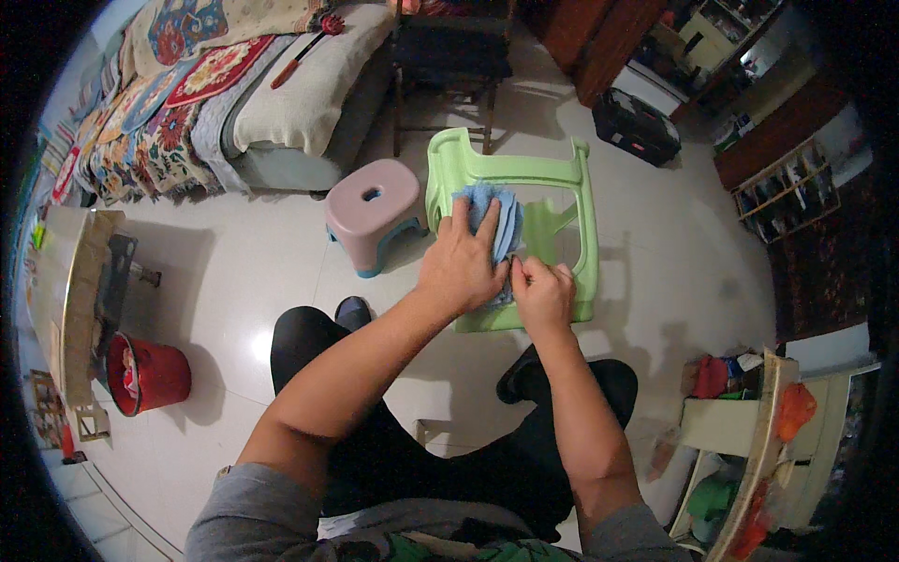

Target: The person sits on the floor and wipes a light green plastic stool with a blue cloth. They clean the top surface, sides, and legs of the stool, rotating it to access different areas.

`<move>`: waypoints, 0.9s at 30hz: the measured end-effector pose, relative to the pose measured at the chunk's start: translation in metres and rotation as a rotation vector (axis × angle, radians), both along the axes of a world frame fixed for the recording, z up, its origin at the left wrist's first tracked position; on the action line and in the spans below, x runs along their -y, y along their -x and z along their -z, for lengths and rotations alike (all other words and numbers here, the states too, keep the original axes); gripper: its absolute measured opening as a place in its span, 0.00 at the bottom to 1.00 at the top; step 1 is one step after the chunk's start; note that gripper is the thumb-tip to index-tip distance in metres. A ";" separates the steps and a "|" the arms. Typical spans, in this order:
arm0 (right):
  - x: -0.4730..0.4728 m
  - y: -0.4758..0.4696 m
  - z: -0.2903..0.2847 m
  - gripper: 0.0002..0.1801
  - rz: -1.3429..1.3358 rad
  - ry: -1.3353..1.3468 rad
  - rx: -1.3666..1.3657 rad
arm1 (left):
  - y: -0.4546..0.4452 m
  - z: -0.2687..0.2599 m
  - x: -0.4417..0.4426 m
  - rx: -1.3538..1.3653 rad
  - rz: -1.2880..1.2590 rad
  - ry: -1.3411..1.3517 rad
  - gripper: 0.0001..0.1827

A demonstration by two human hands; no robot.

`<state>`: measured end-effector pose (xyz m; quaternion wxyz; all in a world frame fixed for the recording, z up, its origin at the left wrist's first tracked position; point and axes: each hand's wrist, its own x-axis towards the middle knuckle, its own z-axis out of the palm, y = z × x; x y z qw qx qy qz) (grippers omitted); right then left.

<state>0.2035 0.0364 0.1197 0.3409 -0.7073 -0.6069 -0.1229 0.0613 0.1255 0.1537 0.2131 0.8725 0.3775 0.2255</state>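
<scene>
A light green plastic stool or small chair (541, 168) lies tipped over on the floor in front of me, its open frame facing up. My left hand (465, 260) presses a folded blue cloth (507, 218) onto its left part, fingers spread over the cloth. Close beside it, my right hand (544, 291) is curled near the lower end of the cloth, at the stool's lower edge; whether it pinches the cloth or the plastic is hidden.
A pink and blue step stool (376, 197) stands left of the green one. A red bucket (165, 376) is at the left. A dark chair (449, 53) and a cloth-covered sofa (295, 105) stand beyond. A black case (635, 126) lies back right, shelves (720, 425) lower right.
</scene>
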 end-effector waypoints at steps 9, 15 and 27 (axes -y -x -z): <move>0.008 0.025 -0.015 0.18 -0.113 -0.012 0.014 | 0.008 -0.001 -0.090 0.373 -0.285 -0.305 0.43; 0.010 0.029 -0.017 0.17 -0.137 -0.030 -0.086 | 0.015 0.007 -0.102 0.268 -0.301 -0.125 0.38; 0.002 -0.038 -0.008 0.12 0.363 0.120 -0.239 | -0.010 0.004 0.028 0.096 0.193 0.051 0.46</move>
